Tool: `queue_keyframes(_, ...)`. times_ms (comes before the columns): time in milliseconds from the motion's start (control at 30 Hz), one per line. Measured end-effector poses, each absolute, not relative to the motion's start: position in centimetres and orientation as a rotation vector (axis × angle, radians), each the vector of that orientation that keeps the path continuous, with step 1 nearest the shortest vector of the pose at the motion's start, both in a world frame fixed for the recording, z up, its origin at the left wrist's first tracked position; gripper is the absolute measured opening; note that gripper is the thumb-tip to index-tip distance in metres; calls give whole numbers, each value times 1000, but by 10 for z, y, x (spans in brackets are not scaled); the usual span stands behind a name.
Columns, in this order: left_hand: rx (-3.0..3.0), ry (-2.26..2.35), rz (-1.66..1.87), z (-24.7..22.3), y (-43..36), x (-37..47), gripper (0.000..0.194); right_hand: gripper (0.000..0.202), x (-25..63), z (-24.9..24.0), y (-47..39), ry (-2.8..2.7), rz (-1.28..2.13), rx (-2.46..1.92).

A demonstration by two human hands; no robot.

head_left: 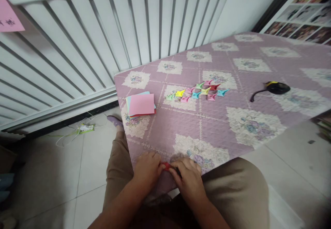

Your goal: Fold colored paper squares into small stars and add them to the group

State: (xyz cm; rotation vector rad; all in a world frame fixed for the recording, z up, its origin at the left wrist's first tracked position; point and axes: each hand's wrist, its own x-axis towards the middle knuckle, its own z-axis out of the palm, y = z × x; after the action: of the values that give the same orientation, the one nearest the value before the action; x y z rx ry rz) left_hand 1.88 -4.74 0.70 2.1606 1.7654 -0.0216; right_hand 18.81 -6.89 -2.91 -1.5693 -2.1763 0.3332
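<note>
Close to the table's near edge, a small piece of folded red paper (167, 166) sits between my two hands. My left hand (148, 167) pinches its left side with thumb and fingers. From the other side my right hand (186, 172) grips it, fingers bent over and covering much of it. Only a bit of red shows, so its full shape is hidden. Farther up the table lie two uneven rows of small folded paper figures (196, 95) in green, yellow, pink, blue and red, with pointed tips. Left of them rests a stack of coloured paper sheets (141, 104), pink on top.
A floral purple tablecloth (178, 129) covers the table. On its right side lies a black object with a thin curved end and a yellow part (278, 88). A white radiator (144, 22) borders the far left edge. A power strip (86, 128) with cables is on the floor.
</note>
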Motion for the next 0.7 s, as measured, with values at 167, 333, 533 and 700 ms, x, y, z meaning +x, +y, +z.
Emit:
queue_keyframes(167,2164,1759,-43,11,-47,19,14,23,184,-32,-87,-2243,205,-1368)
queue_keyframes(333,2139,1718,-63,15,-44,16,18,28,179,-39,-97,-2319,79,-1312)
queue_keyframes(533,2138,1581,-176,19,-31,7,18,36,184,-41,-99,-2348,87,-1323)
queue_keyframes(700,2136,1477,-328,29,-14,7,19,48,189,-44,-100,-2371,123,-1299)
